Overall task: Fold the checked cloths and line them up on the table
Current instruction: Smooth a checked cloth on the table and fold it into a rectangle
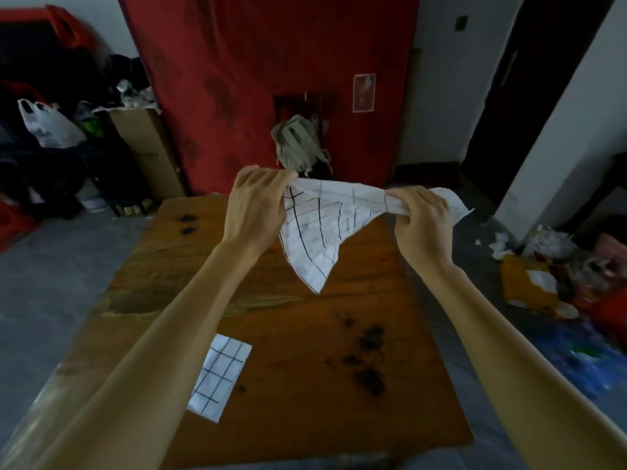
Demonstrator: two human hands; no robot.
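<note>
One white cloth (pixel 319 228) with dark check lines hangs unfolded in the air above the surface (pixel 305 334), its top edge stretched sideways, one corner drooping to a point; a second cloth (pixel 219 374), folded into a flat rectangle, lies near the surface's front left.

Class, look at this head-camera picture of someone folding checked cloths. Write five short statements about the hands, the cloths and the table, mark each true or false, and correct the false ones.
1. Both hands grip the same cloth. True: the left hand and right hand hold the unfolded cloth.
2. That cloth lies flat on the table. False: it hangs in the air above the table.
3. A folded cloth already lies on the table. True.
4. The folded cloth sits under the right forearm. False: it lies beside the left forearm.
5. The table is glass. False: it is brown wood with dark marks.
</note>
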